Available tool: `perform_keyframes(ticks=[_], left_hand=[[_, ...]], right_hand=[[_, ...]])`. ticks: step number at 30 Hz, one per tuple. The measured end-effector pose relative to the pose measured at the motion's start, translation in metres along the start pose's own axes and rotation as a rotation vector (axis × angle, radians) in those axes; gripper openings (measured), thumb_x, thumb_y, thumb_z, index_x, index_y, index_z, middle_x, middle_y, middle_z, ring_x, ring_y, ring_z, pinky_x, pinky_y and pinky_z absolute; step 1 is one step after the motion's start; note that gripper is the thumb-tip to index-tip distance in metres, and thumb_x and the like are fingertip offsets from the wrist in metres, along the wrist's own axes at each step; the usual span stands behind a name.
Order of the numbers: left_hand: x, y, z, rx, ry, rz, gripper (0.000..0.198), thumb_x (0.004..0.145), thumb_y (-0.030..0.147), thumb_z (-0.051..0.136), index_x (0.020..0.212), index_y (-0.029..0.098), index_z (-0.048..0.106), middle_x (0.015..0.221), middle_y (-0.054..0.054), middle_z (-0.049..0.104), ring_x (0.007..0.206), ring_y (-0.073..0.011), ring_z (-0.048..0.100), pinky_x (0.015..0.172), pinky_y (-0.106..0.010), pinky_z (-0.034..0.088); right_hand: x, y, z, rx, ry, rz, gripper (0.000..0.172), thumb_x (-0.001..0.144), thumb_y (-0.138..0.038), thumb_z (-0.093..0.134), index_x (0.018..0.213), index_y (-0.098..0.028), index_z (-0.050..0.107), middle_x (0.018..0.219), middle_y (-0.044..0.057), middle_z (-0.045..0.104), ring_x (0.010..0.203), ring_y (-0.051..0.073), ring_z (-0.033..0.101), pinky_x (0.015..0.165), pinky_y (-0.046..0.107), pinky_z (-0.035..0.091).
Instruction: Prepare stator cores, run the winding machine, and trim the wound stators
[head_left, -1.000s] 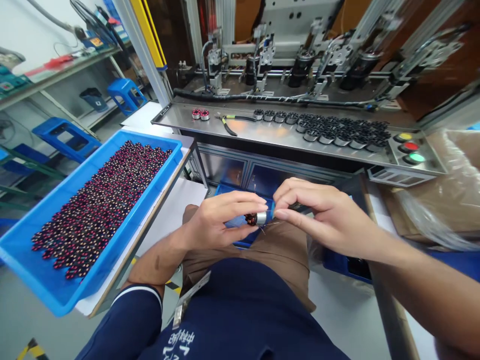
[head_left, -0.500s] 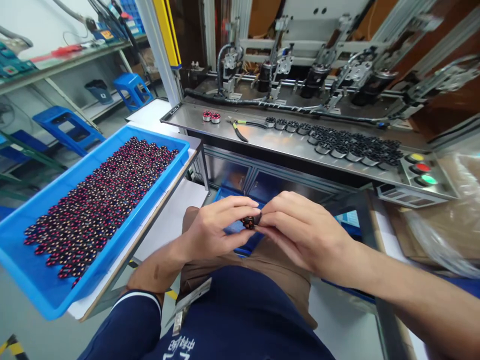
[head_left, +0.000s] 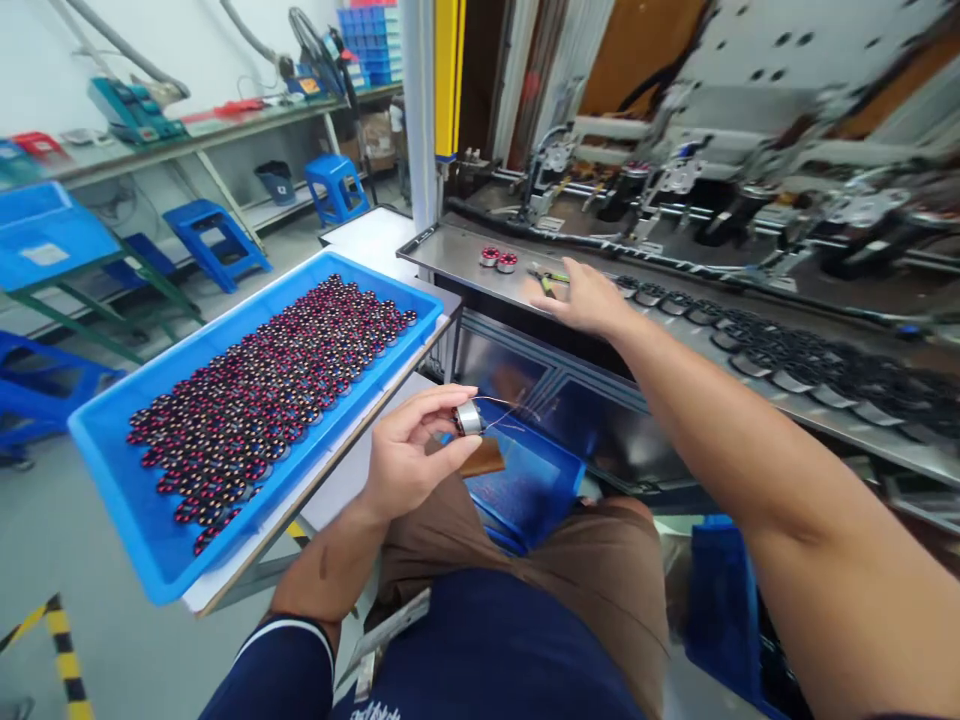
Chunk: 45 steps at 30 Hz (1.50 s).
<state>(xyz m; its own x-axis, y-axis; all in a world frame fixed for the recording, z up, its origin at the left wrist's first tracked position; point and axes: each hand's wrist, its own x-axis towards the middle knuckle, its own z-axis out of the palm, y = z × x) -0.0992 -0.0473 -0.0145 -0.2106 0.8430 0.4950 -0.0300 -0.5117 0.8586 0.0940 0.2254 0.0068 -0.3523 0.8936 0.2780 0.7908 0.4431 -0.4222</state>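
In my left hand I hold a small silver-rimmed motor stator between thumb and fingers, above my lap. Thin copper wires stick out of it to the right. My right hand is stretched forward over the machine's front ledge, at a pair of wire cutters with black and yellow-green handles. Its thumb and fingers are apart around the handles, partly blurred, and they hide much of the tool. Two red-topped stators sit on the ledge left of the cutters.
A blue tray packed with several rows of wound stators stands on a table at my left. Dark stators line the metal ledge to the right, below the machine's fixtures. A blue bin is below, between my knees and the cabinet.
My right hand has left the stator and reached forward to the wire cutters. My left hand keeps the stator, now turned with its wires showing. The view has swung left.
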Motion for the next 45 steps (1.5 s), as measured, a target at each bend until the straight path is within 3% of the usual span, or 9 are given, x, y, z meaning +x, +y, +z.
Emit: perform_keyframes(ticks=[5,10,14,17,20,23,26,33,45], left_hand=[[0.0,-0.004,-0.009,-0.014,0.033,0.005,0.038,0.074,0.016,0.079,0.11,0.019,0.07,0.113,-0.01,0.072,0.091,-0.0147,0.071,0.075,-0.023,0.061],[-0.002,-0.004,-0.003,-0.045,0.029,-0.074,0.037,0.073,0.017,0.079,0.109,0.019,0.071,0.111,-0.009,0.073,0.09,-0.0143,0.071,0.077,-0.024,0.061],[-0.002,-0.002,0.005,-0.072,0.019,-0.108,0.038,0.072,0.021,0.081,0.108,0.017,0.07,0.109,-0.011,0.074,0.091,-0.0174,0.072,0.077,-0.028,0.062],[-0.001,-0.001,0.011,-0.101,0.0,-0.14,0.037,0.071,0.023,0.081,0.106,0.018,0.07,0.106,-0.01,0.075,0.091,-0.0183,0.072,0.076,-0.029,0.063],[-0.001,-0.001,0.019,-0.126,-0.035,-0.186,0.037,0.071,0.023,0.081,0.106,0.018,0.07,0.107,-0.009,0.075,0.091,-0.0181,0.072,0.075,-0.029,0.062],[-0.001,0.001,0.034,-0.172,-0.088,-0.238,0.038,0.069,0.02,0.082,0.105,0.018,0.07,0.108,-0.009,0.075,0.092,-0.0179,0.072,0.076,-0.028,0.062],[-0.002,0.003,0.051,-0.228,-0.144,-0.263,0.038,0.068,0.019,0.083,0.104,0.018,0.071,0.107,-0.008,0.075,0.091,-0.0174,0.072,0.078,-0.028,0.061],[-0.007,0.012,0.076,-0.22,-0.248,-0.298,0.036,0.072,0.02,0.082,0.106,0.018,0.069,0.105,-0.009,0.075,0.089,-0.0174,0.072,0.077,-0.028,0.062],[-0.013,0.021,0.072,-0.153,-0.257,-0.286,0.034,0.075,0.026,0.08,0.106,0.017,0.069,0.102,-0.009,0.074,0.091,-0.0199,0.071,0.08,-0.031,0.062]], right_hand=[[0.001,0.014,0.008,0.045,-0.026,0.038,0.061,0.075,-0.044,0.074,0.109,0.004,0.059,0.126,0.043,0.05,0.123,0.043,0.049,0.099,0.057,0.03],[-0.002,0.021,-0.014,0.19,-0.01,0.014,0.025,0.076,-0.028,0.073,0.08,-0.006,0.062,0.107,0.025,0.066,0.106,0.025,0.06,0.095,0.039,0.037],[-0.029,0.017,-0.036,0.396,0.02,0.067,0.032,0.094,-0.035,0.049,0.085,-0.008,0.063,0.084,0.013,0.067,0.075,0.015,0.064,0.071,0.031,0.046],[-0.095,0.003,-0.044,0.657,0.0,0.068,0.049,0.1,-0.052,0.029,0.1,-0.014,0.061,0.091,0.014,0.067,0.064,0.014,0.064,0.06,0.03,0.049],[-0.191,-0.02,-0.039,1.115,-0.097,0.049,0.046,0.082,-0.049,0.071,0.118,-0.023,0.059,0.097,0.01,0.065,0.07,0.018,0.063,0.06,0.033,0.052],[-0.274,-0.043,-0.026,1.067,-0.17,0.062,0.053,0.082,-0.036,0.075,0.13,-0.031,0.052,0.096,0.004,0.063,0.074,0.017,0.064,0.066,0.033,0.055],[-0.316,-0.056,-0.016,0.989,-0.099,-0.01,0.057,0.087,-0.029,0.069,0.138,-0.032,0.044,0.096,0.004,0.063,0.075,0.017,0.064,0.072,0.036,0.057],[-0.319,-0.054,-0.021,0.826,0.005,-0.166,0.059,0.088,-0.024,0.063,0.143,-0.027,0.042,0.115,0.012,0.066,0.101,0.026,0.067,0.087,0.044,0.057],[-0.312,-0.061,-0.017,0.803,0.063,-0.258,0.063,0.083,-0.011,0.063,0.141,-0.027,0.047,0.102,0.008,0.066,0.083,0.021,0.067,0.075,0.036,0.059]])
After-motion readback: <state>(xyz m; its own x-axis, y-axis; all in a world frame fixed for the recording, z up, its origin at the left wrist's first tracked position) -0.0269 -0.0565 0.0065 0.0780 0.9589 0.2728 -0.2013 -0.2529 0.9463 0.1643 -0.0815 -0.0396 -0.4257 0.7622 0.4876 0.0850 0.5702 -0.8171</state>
